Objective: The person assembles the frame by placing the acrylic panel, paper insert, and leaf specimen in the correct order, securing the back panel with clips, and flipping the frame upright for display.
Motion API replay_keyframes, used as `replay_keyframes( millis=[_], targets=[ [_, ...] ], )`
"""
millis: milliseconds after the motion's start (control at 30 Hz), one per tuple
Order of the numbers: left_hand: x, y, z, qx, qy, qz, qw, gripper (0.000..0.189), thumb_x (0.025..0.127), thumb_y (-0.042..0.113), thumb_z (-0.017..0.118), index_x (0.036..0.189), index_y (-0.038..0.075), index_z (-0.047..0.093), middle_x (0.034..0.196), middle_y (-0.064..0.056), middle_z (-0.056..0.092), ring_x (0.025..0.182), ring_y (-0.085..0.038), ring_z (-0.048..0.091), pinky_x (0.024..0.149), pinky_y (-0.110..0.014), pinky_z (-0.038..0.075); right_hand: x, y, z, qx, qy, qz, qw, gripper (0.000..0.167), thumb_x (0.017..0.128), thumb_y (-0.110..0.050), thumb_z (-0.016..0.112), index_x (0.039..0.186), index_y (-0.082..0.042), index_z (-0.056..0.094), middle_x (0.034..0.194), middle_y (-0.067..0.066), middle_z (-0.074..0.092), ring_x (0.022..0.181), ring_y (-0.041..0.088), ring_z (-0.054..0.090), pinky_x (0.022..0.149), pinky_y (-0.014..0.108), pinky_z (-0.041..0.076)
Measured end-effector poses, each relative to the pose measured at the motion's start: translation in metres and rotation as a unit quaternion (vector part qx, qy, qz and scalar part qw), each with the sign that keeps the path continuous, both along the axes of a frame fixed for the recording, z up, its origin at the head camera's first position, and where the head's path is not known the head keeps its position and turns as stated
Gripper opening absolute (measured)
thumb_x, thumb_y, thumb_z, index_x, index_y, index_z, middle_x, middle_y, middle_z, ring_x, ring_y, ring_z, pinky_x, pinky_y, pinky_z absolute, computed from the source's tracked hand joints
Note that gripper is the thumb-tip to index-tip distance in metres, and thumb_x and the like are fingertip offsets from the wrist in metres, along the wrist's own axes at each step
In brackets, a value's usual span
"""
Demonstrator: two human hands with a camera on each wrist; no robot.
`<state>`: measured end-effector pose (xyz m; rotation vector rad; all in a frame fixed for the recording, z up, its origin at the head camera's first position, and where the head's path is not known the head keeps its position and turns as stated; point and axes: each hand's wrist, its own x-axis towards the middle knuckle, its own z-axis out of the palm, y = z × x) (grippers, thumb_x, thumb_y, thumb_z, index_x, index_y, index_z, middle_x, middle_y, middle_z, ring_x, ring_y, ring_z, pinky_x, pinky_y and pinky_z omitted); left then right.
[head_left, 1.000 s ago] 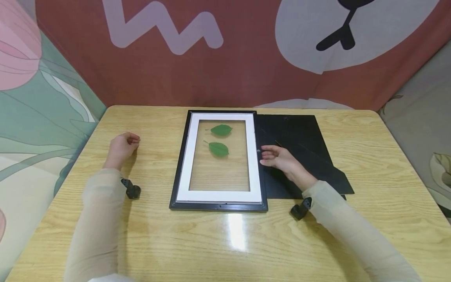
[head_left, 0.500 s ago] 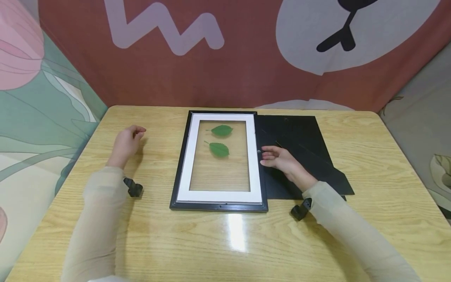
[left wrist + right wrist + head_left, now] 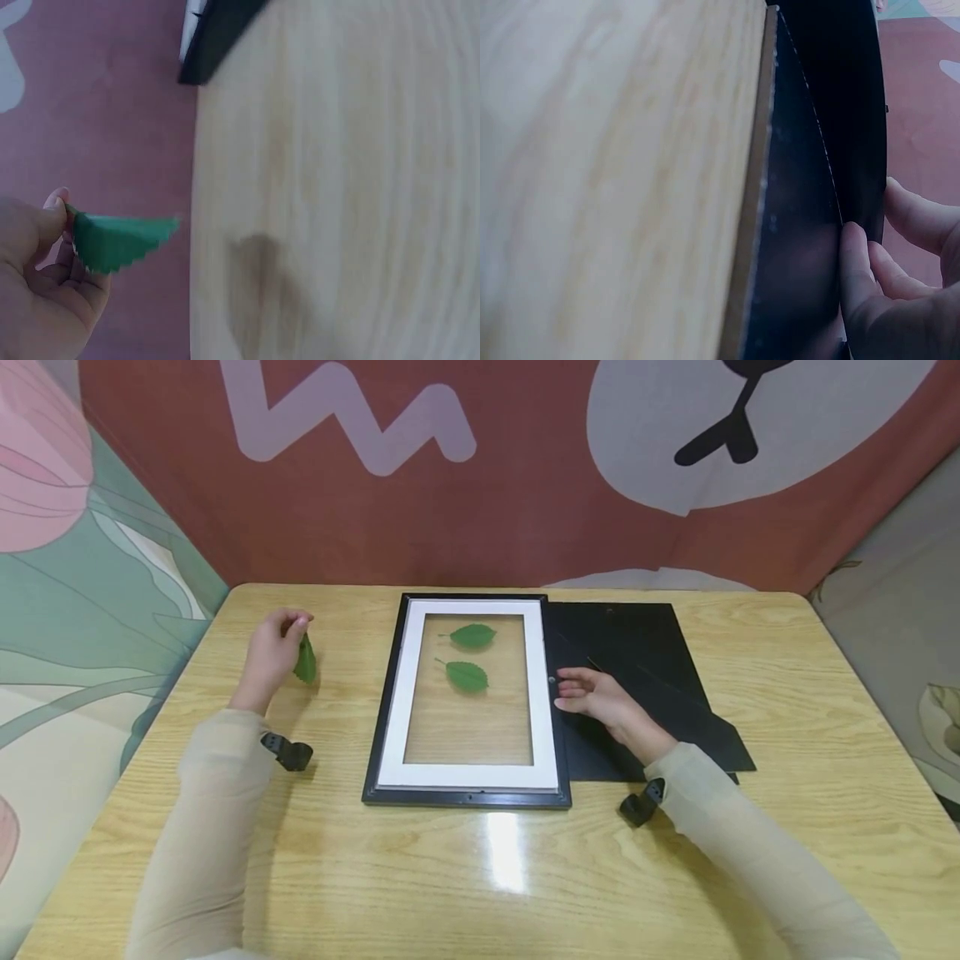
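My left hand [image 3: 272,652] is raised over the left of the table, thumb and fingertips pinching a green leaf [image 3: 305,662] by its stem end. The leaf hangs downward in the head view; its toothed edge shows in the left wrist view. To the right lies a black picture frame [image 3: 467,798] with a white mat [image 3: 465,775] inside. Two more green leaves, an upper leaf [image 3: 472,636] and a lower leaf [image 3: 467,677], lie within the mat opening, stems leftward. Relaxed fingers of my right hand [image 3: 600,700] stand right at the frame's right side, thumb apart from them.
A black backing board [image 3: 637,635] with a stand flap [image 3: 720,745] lies to the right of the frame, under my right hand. Both are on the wooden table [image 3: 360,868]. A patterned cloth [image 3: 525,518] rises behind the table's back edge.
My left hand has risen and shifted slightly away and to the right; the leaf in it now hangs in view. My right hand and the frame have stayed in place.
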<state>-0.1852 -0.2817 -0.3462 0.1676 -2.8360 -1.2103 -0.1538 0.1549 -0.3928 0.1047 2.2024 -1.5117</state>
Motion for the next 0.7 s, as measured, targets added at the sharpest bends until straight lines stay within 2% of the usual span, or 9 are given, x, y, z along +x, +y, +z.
replay_keyframes(
  millis=[100,167,267,333,567,700],
  targets=[
    [0.0,0.005,0.004,0.036,-0.002,0.007,0.9993,0.049,0.103,0.037,0.033,0.13,0.001,0.051,0.125,-0.018,0.054,0.094,-0.008,0.047,0.077,-0.019,0.041,-0.001,0.0,0.0,0.005,-0.001,0.0,1.0,0.059,0.092,-0.006,0.061,0.145,0.0,0.035,0.14,0.025,0.044,0.129,0.035,0.045,0.113,0.045,0.038],
    [-0.001,0.009,0.005,0.071,0.001,0.008,0.9974,0.047,0.102,0.036,0.036,0.129,0.001,0.052,0.115,-0.006,0.058,0.091,-0.002,0.048,0.074,-0.014,0.042,-0.001,0.001,0.0,0.003,-0.004,-0.002,1.0,0.059,0.091,-0.006,0.061,0.144,-0.001,0.036,0.14,0.024,0.044,0.13,0.035,0.045,0.113,0.045,0.038],
    [-0.003,0.016,0.006,0.125,0.006,0.003,0.9921,0.042,0.102,0.031,0.039,0.126,0.0,0.053,0.099,0.012,0.056,0.087,0.005,0.05,0.072,-0.008,0.045,-0.001,0.0,0.0,0.003,-0.002,-0.001,1.0,0.059,0.092,-0.006,0.061,0.145,0.0,0.035,0.14,0.025,0.044,0.129,0.035,0.045,0.113,0.045,0.038],
    [-0.004,0.02,0.007,0.164,0.004,-0.002,0.9865,0.04,0.102,0.027,0.041,0.126,-0.004,0.051,0.093,0.018,0.054,0.085,0.007,0.052,0.074,-0.006,0.048,-0.001,0.0,0.0,0.0,-0.004,-0.004,1.0,0.059,0.092,-0.006,0.061,0.145,0.0,0.035,0.14,0.024,0.044,0.129,0.034,0.045,0.113,0.045,0.038],
    [-0.001,0.035,0.01,0.254,-0.013,-0.011,0.9671,0.043,0.1,0.018,0.046,0.129,-0.014,0.046,0.09,0.012,0.059,0.078,0.007,0.06,0.076,-0.007,0.052,-0.001,0.0,-0.001,-0.003,-0.004,-0.006,1.0,0.06,0.091,-0.005,0.061,0.145,0.0,0.035,0.141,0.025,0.043,0.129,0.034,0.045,0.113,0.044,0.038],
    [0.001,0.042,0.009,0.275,-0.025,-0.02,0.9609,0.041,0.099,0.014,0.048,0.128,-0.015,0.046,0.089,0.009,0.059,0.077,0.006,0.061,0.076,-0.008,0.053,-0.001,0.0,-0.001,0.002,-0.005,-0.007,1.0,0.06,0.091,-0.005,0.061,0.145,0.0,0.035,0.141,0.025,0.043,0.13,0.034,0.045,0.113,0.044,0.038]
  ],
)
